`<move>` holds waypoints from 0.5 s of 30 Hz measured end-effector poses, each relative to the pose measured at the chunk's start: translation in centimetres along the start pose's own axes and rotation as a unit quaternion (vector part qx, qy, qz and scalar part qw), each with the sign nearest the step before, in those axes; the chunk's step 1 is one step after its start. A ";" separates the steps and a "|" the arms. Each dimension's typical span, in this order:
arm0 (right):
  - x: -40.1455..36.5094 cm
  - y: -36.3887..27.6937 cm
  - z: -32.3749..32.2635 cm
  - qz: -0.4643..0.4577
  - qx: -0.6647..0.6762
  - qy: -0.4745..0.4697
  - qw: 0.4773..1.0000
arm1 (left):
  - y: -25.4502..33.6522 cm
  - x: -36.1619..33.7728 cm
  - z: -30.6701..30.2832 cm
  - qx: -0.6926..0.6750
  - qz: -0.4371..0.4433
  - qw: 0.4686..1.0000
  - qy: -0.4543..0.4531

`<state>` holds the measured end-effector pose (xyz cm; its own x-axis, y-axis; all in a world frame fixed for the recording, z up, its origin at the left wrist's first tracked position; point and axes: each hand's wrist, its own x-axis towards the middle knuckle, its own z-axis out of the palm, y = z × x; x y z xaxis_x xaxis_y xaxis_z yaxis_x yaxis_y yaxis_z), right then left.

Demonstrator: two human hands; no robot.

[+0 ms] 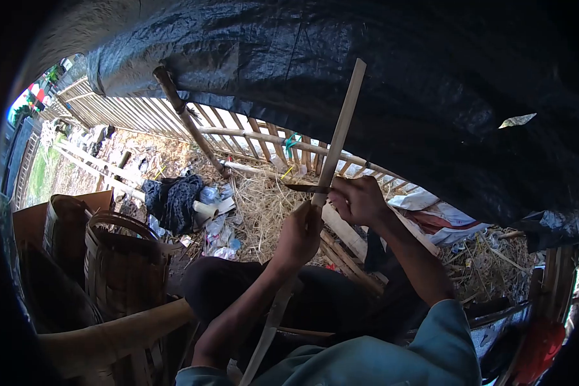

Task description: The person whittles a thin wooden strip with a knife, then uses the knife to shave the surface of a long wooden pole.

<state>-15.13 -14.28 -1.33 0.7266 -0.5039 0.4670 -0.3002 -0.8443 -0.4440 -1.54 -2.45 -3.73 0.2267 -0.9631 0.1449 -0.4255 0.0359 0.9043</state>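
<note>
The grip of the left hand (pixel 299 235) is clenched round a bamboo strip (pixel 341 128), just below the point where a blade meets it. The grip of the right hand (pixel 360 201) is wrapped round the handle of a knife (pixel 303 188). The dark blade is pointed left and laid crosswise against the strip's edge, touching it just above the left hand.

The strip is held nearly upright, tilted a little to the right. Its top end is raised toward the tarp (pixel 379 71) and its lower end is run down past the left forearm to the bottom edge of the view. This hold is probably chosen so that the strip is steadied close to the blade while the long ends are left free. The hands are kept near each other, above the lap, likely for control. The handle is hidden inside the fist, so the exact hold cannot be told.

Dark trousers (pixel 328 302) are seen below the hands, and a teal sleeve (pixel 379 360) at the bottom. Straw (pixel 264 206) is spread on the ground behind the hands. A dark cloth (pixel 174 202) is heaped left of it. Woven baskets (pixel 122 270) are stood at the left, well apart from the hands. A slatted fence (pixel 128 112) is run behind, with a slanted pole (pixel 186 119) propped under the tarp.
</note>
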 end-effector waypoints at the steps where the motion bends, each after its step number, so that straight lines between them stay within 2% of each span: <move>1: -0.4 -0.5 0.1 0.012 -0.035 -0.067 0.997 | 2.9 0.2 -0.7 -0.056 -0.078 0.995 0.005; 4: -0.8 -2.0 0.7 0.011 -0.064 -0.088 0.994 | 3.2 0.0 -1.1 0.080 -0.009 0.997 -0.002; 5: -1.0 -2.0 1.0 0.003 -0.079 -0.072 0.994 | 2.7 0.0 -0.9 0.076 0.007 0.997 0.018; 8: -1.2 -2.2 1.4 0.003 -0.112 -0.056 0.992 | 3.5 0.4 -1.7 0.132 0.001 0.991 -0.003; 9: -1.1 -2.5 1.4 0.015 -0.100 -0.066 0.993 | 3.3 0.7 -1.7 0.128 0.034 0.991 0.001; 15: -1.0 -2.0 1.8 -0.014 -0.078 -0.027 0.997 | 4.5 0.3 -1.5 0.170 0.097 0.980 0.031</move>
<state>-14.16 -11.79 -2.32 0.7669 -0.4724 0.4345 -0.3678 -0.8782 -0.3056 -2.08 -2.18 1.00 0.1610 -0.9284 0.3348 -0.7304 0.1161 0.6731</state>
